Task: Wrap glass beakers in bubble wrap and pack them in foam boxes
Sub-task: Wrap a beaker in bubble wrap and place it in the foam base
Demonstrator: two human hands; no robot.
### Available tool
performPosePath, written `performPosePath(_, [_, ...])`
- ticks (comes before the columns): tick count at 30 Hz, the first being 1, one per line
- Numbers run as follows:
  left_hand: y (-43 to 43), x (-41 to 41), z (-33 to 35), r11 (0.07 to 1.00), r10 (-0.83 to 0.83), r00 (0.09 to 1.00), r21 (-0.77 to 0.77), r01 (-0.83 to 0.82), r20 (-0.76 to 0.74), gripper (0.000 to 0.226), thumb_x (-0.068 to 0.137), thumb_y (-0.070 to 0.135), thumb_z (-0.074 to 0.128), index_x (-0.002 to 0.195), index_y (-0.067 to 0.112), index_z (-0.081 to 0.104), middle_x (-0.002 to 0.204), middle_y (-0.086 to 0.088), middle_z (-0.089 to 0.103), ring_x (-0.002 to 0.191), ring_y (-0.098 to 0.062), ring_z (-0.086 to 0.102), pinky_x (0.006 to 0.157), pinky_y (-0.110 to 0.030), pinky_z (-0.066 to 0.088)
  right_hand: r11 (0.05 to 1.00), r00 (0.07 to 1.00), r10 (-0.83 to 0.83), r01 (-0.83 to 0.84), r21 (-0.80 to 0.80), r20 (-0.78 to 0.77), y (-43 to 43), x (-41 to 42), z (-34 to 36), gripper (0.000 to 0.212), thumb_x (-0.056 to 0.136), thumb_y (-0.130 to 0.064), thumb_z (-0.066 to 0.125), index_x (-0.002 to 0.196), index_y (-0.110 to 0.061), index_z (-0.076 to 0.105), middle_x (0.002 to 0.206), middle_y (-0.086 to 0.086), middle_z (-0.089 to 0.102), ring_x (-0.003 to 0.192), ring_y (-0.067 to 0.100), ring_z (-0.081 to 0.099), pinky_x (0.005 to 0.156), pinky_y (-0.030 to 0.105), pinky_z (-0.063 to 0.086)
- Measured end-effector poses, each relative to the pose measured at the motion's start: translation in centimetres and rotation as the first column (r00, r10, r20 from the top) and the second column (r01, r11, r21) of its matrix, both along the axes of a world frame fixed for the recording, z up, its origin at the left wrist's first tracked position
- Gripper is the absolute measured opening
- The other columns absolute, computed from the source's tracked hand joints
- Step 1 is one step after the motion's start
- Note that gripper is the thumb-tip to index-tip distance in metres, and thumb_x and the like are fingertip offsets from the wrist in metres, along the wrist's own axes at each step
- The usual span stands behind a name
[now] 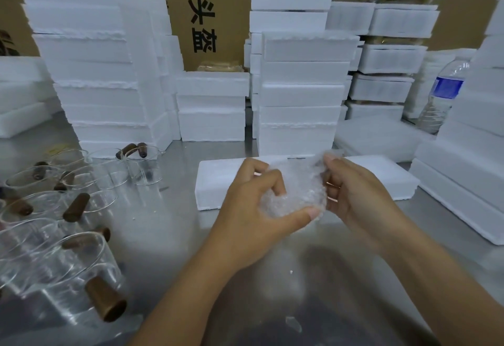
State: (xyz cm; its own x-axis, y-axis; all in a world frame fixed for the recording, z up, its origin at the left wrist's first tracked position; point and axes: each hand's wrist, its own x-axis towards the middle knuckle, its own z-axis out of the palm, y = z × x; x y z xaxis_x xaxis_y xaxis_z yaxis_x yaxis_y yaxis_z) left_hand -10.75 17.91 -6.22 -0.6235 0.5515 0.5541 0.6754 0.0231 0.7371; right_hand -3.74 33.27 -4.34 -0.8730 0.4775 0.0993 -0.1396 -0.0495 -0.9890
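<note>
A bundle of bubble wrap (297,190) hangs above the metal table, held between both hands. My left hand (251,209) grips its left side, thumb under the bottom and fingers curled over the top. My right hand (354,195) pinches its right edge. Whether a beaker is inside the wrap cannot be seen. Just behind the bundle lies a low white foam box (218,182). Several bare glass beakers (81,264) with brown wooden handles crowd the table's left side.
Tall stacks of white foam boxes (103,73) (300,94) fill the back of the steel table (169,223). More foam pieces (463,195) line the right edge. A water bottle (443,94) stands at back right. Cardboard cartons (207,13) rise behind.
</note>
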Motion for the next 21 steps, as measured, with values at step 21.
performPosePath(21, [4.9,2.7,-2.0,0.930,-0.122,0.963,-0.366,0.027,-0.240,0.054,0.089,0.048,0.053,0.133,0.028,0.030,0.129,0.022,0.026,0.119,0.007,0.029,0.102,-0.015,0.031,0.770,0.815,-0.580,0.538,-0.342,-0.024,4.1,0.6,0.8,0.020,0.087,-0.021,0.054,0.070,-0.011,0.058,0.046,-0.005,0.056,0.039,0.006,0.051,0.041,0.016,0.043])
